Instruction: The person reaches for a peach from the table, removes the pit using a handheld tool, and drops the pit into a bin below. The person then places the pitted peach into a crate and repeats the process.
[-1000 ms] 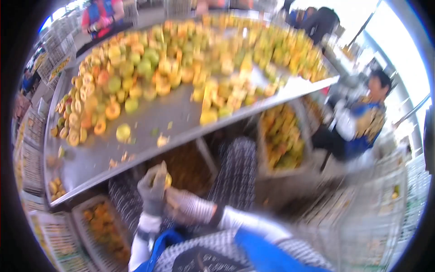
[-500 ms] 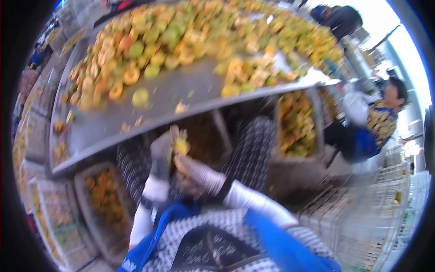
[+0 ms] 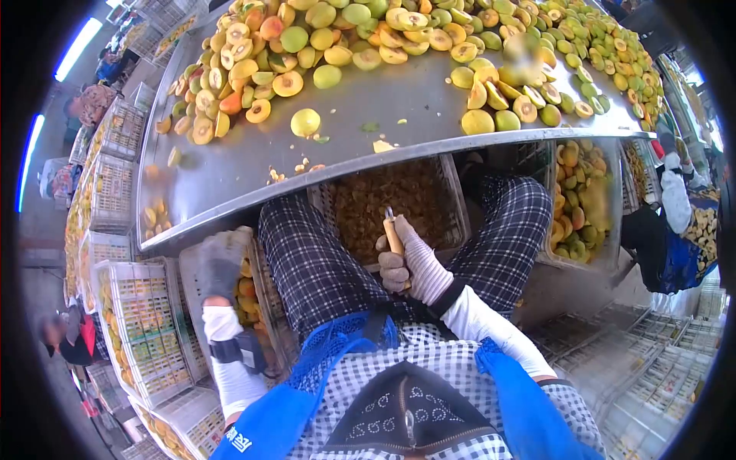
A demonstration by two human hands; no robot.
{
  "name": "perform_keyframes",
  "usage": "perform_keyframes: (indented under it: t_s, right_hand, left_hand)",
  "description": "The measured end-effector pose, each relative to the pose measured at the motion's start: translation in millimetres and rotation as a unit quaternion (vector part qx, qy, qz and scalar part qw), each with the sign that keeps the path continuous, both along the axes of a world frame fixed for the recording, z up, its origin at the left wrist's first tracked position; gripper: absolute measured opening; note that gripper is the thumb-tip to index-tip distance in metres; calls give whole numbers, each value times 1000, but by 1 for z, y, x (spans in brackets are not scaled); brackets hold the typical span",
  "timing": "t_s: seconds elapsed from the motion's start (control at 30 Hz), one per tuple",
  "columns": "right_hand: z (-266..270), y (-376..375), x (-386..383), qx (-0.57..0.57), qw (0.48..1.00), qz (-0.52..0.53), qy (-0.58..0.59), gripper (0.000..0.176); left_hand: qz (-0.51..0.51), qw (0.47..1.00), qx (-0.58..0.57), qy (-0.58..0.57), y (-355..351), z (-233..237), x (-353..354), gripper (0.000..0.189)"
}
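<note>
My gloved right hand (image 3: 406, 261) is closed around the wooden handle of a small pitting tool (image 3: 395, 236). Its short metal tip points up, above a crate of brown scraps (image 3: 391, 207) between my knees. Off to the left, my gloved left hand (image 3: 222, 264) is smeared by motion over the near side of a crate of halved yellow fruit (image 3: 247, 299); its fingers do not show clearly. Ahead, halved peach-like fruit (image 3: 287, 83) lies piled on a metal table (image 3: 345, 126). One cut half (image 3: 305, 122) sits apart near the front edge.
Another crate of fruit (image 3: 579, 199) stands under the table to the right. Stacked plastic crates (image 3: 146, 322) line the left side, and more crates (image 3: 652, 368) lie at right. A person (image 3: 675, 230) sits at the far right.
My hands were together at a piece of yellow fruit and are now apart. The left has swung to the left-hand crate; the right holds the tool between my knees. The view has shifted too.
</note>
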State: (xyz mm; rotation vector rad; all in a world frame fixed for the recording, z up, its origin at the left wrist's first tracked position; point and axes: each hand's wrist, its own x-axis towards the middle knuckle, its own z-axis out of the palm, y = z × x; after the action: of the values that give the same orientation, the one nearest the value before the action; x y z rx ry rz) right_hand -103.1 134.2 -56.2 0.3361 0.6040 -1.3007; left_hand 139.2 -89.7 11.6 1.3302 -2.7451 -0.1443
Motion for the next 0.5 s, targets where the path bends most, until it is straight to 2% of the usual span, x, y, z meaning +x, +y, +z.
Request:
perform_keyframes:
  t_s: [0.07, 0.1, 0.13, 0.17, 0.2, 0.23, 0.27, 0.3, 0.33, 0.37, 0.4, 0.43, 0.5]
  right_hand:
    - [0, -5, 1, 11, 1000, 6, 4, 54]
    - [1, -5, -2, 30, 999, 9, 15, 54]
    - [19, -9, -3, 73, 984, 55, 152, 55]
    - [12, -3, -5, 23, 996, 39, 73, 55]
    - [23, -2, -7, 59, 991, 58, 105, 55]
    - [-5, -2, -1, 34, 995, 45, 80, 56]
    - [0, -4, -2, 56, 995, 31, 74, 57]
    - [-7, -8, -1, 76, 994, 19, 77, 58]
    - [-4, -16, -3, 91, 994, 26, 59, 60]
    - [-13, -20, 0, 84, 994, 21, 72, 61]
    - [-17, -19, 0, 73, 990, 15, 117, 61]
    - [-22, -21, -4, 88, 987, 32, 130, 60]
    - [-31, -24, 0, 101, 983, 61, 143, 60]
  left_hand:
    - [144, 989, -38, -2, -16, 31, -19, 30]
    - [31, 992, -123, 10, -41, 15, -17, 26]
    - [-93, 974, -202, 41, -82, -8, -22, 24]
    - [-126, 960, -248, -41, -129, -35, -26, 24]
    - [-163, 933, -300, -110, -160, -68, -51, 26]
    - [-180, 908, -348, -149, -159, -73, -107, 27]
    - [-121, 981, -131, 74, -153, -69, -155, 32]
    - [-94, 993, -51, -41, -111, -32, -206, 41]
    - [-79, 993, -89, 19, -120, -62, -220, 50]
    - [-123, 980, -157, -13, -176, -148, -208, 60]
    - [-86, 983, -163, -13, -162, -141, -223, 60]
    - [-71, 993, -93, -2, -153, -123, -233, 58]
    - [-60, 995, -75, -5, -152, -109, -236, 54]
